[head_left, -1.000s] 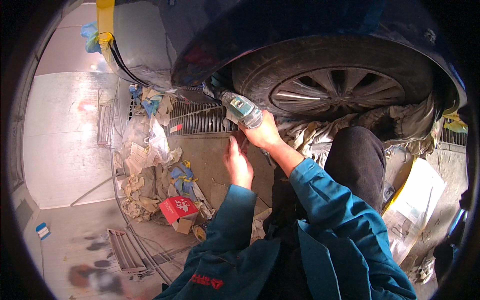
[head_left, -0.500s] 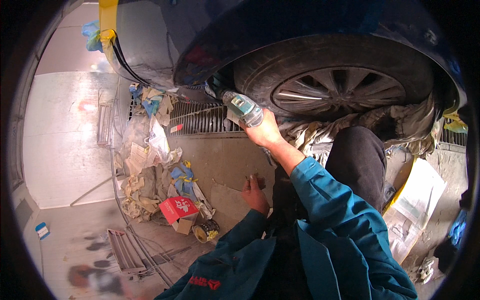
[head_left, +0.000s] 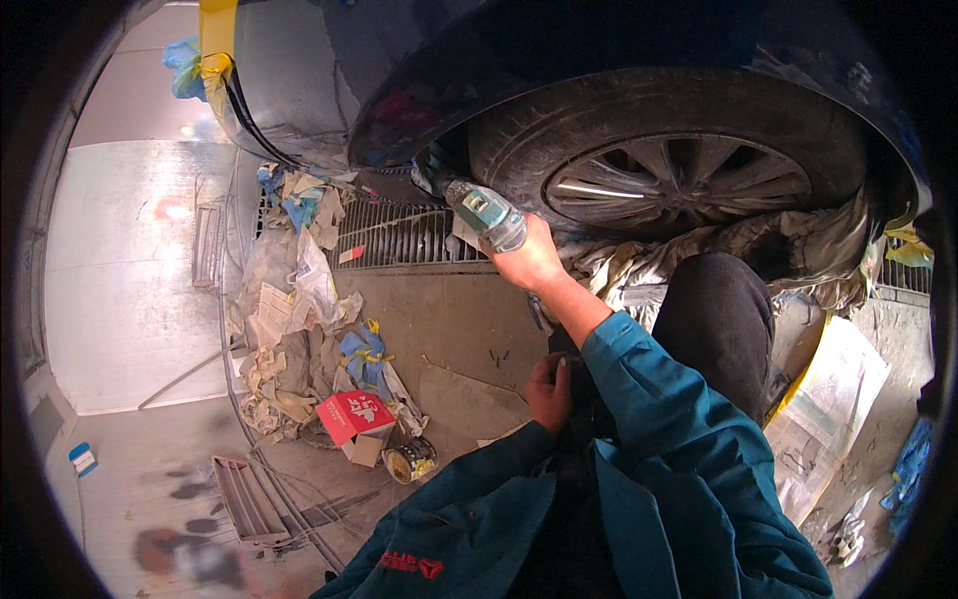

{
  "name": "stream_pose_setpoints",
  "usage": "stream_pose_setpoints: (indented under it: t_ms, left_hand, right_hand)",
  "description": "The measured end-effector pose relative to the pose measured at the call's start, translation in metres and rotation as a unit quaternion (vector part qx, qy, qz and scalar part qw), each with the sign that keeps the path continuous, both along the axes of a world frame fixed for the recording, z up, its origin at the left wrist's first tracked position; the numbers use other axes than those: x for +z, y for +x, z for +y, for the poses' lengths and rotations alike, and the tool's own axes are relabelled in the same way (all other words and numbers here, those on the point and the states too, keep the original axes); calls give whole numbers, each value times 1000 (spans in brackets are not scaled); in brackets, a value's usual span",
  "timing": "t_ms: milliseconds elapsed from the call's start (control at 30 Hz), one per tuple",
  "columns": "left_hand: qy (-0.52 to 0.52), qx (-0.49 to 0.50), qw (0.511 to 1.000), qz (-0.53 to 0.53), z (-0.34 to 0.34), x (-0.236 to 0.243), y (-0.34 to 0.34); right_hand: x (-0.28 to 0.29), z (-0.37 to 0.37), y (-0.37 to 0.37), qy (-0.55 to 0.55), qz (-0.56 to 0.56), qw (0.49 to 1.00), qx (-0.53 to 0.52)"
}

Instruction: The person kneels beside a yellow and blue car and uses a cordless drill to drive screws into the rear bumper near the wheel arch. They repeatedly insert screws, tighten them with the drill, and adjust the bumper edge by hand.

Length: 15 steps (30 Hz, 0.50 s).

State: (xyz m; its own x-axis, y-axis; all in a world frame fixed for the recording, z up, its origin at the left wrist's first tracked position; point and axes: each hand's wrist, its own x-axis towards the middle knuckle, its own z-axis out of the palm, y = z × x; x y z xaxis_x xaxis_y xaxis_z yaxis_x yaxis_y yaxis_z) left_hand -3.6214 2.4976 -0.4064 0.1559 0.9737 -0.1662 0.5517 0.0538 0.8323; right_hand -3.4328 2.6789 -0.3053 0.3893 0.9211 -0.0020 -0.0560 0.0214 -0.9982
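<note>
My right hand (head_left: 529,258) is wrapped round a teal and grey cordless drill (head_left: 486,212). The drill's front end points into the gap at the lower corner of the wheel arch, beside the tyre (head_left: 519,150); its tip is hidden in shadow there. My left hand (head_left: 549,391) is low in front of me, close to my dark trouser leg. Its fingers are curled in and the thumb is up; what they hold, if anything, cannot be made out. Several small dark pieces (head_left: 499,356) lie on the floor just beyond this hand.
The dark blue car body (head_left: 429,90) overhangs the work. A floor grate (head_left: 394,238) runs beneath it. Crumpled cloth (head_left: 778,250) lies under the wheel. To the left are masking scraps (head_left: 284,374), a red and white box (head_left: 354,419) and a tin (head_left: 410,461); newspaper (head_left: 828,399) lies at right.
My left hand has drawn back to the right, toward my leg, away from the small dark pieces on the floor. My right hand and the drill have stayed almost where they were.
</note>
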Motion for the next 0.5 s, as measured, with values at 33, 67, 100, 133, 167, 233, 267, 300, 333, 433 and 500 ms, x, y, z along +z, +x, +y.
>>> stream_pose_setpoints:
  t_ms: [33, 67, 100, 133, 167, 233, 267, 300, 333, 433, 500]
  left_hand:
    - [7, -8, 1000, 2, 1, -1, 0]
    - [-4, -11, 1000, 11, 1, -2, -1]
    - [15, -20, 1000, 16, 1, -3, -2]
    - [15, -23, 999, 27, 1, -3, -3]
    - [14, -26, 999, 38, 0, -4, -5]
    - [17, -25, 999, 37, -1, -7, -7]
    - [19, -25, 999, 36, -2, -9, -7]
    - [25, -31, 998, 45, -1, -11, -7]
    - [31, -37, 997, 54, 0, -13, -7]
    - [37, -39, 997, 49, 1, -15, -6]
    - [43, -46, 997, 51, 2, -15, -5]
  right_hand:
    - [0, 0, 0, 4, 4, 1000, -5]
    - [1, -1, 0, 1, 10, 1000, -2]
    - [1, -1, -1, 1, 17, 1000, -1]
    - [2, -2, -1, 0, 23, 1000, 1]
    - [2, -2, -1, 1, 20, 1000, 0]
    - [3, -2, -1, 2, 13, 1000, -2]
    - [3, -3, 0, 4, 13, 1000, -2]
    - [3, -2, 0, 7, 13, 1000, -1]
    - [3, -2, 0, 9, 11, 1000, -3]
    - [5, -3, 1, 2, 13, 1000, -15]
    - [6, -2, 1, 21, 15, 999, -24]
